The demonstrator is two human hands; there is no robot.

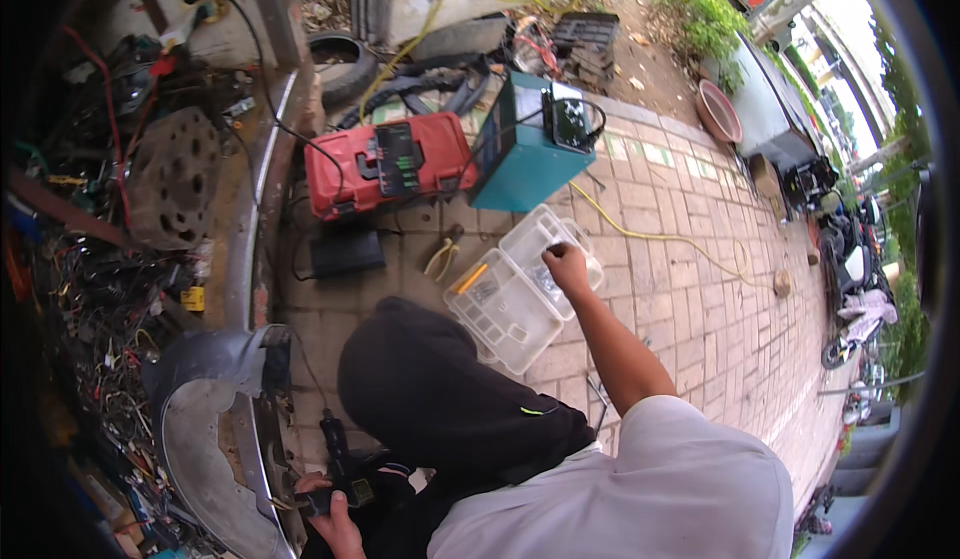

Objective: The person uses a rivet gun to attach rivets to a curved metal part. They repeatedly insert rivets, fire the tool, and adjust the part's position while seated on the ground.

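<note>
Hands two: right hand (566,266) one, far; left hand (338,527) one, near. Open clear case (532,317) one; yellow stick (468,279) inside, one. Red toolbox (340,174) one. Teal box-shaped unit (530,174) one. Black adapter (346,254) one. Yellow-handled pliers (451,247) one pair. Far right, pink basin (718,114) one. Near left, grey curved panel (205,459) one. Left, tangled wires (100,369) beyond counting

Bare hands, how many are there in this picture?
2. The bare right hand is over the open, clear plastic compartment box; the bare left hand, at the lower left, holds a black, blocky object. No other hands show.
</note>
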